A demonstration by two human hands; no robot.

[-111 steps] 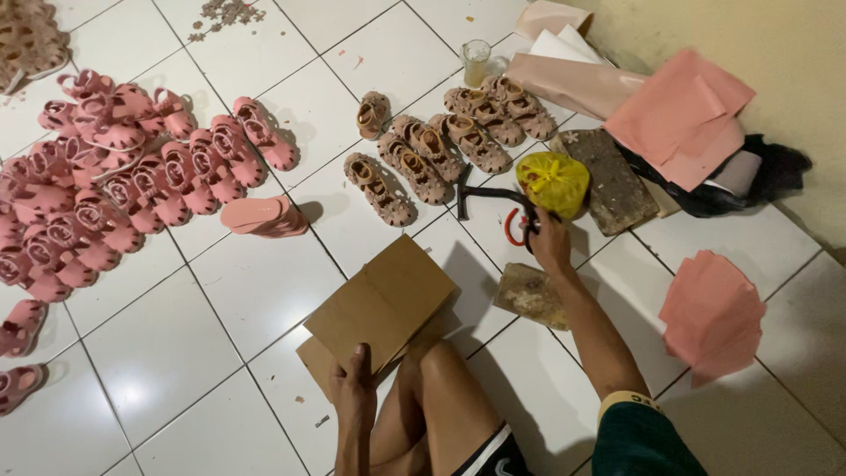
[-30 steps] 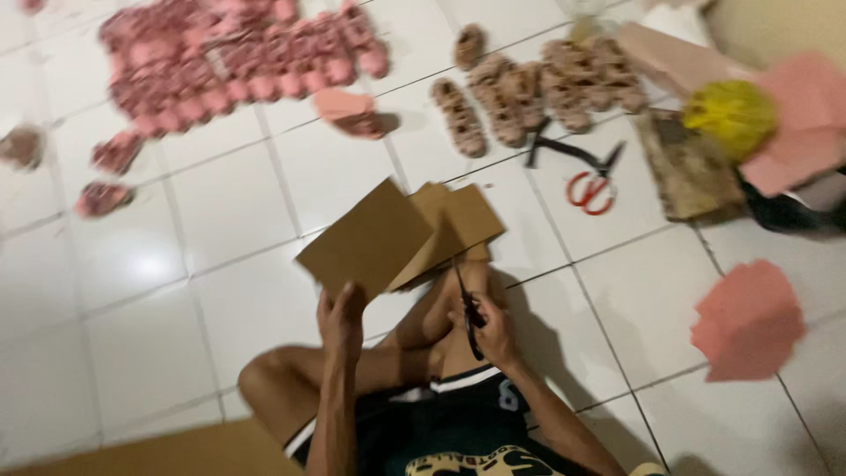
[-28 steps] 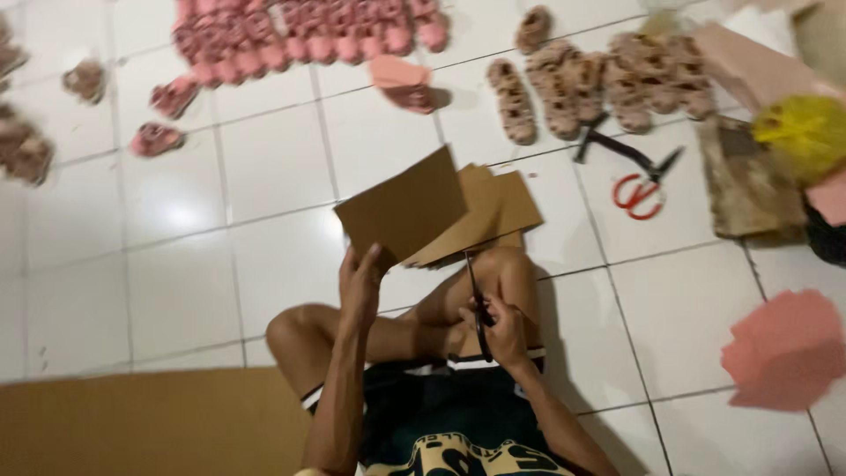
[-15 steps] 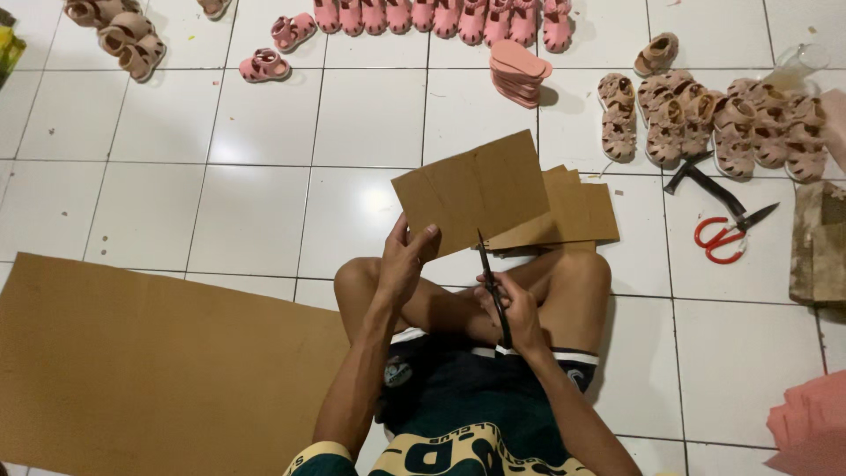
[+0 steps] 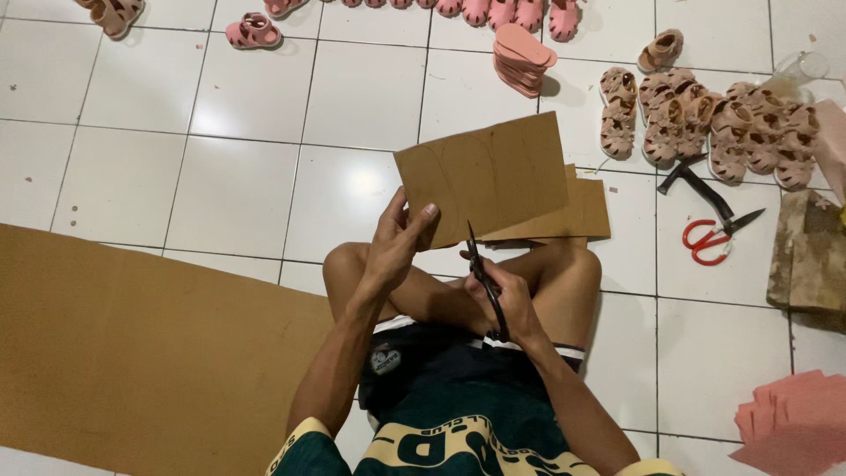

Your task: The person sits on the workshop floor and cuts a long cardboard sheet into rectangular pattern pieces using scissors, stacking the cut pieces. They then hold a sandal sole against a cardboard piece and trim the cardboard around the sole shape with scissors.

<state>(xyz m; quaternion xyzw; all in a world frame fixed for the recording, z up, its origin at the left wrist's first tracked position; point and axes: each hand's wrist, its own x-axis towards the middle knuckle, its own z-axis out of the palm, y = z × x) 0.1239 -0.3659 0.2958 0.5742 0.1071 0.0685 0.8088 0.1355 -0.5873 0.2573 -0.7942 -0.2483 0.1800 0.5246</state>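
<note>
Above the lap, left hand (image 5: pixel 397 251) grips the cardboard piece (image 5: pixel 483 179); right hand (image 5: pixel 509 300) holds black scissors (image 5: pixel 483 275) beneath it.

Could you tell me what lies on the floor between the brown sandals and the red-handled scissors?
In the head view, a black hammer lies between the brown sandals and the red-handled scissors.

floor: white glazed tiles (image 5: pixel 238 189)
near left: large brown cardboard sheet (image 5: pixel 132 353)
far: pink rubber sandals (image 5: pixel 520 13)
far right: tan sandals (image 5: pixel 714 119)
right: red-handled scissors (image 5: pixel 709 240)
</note>
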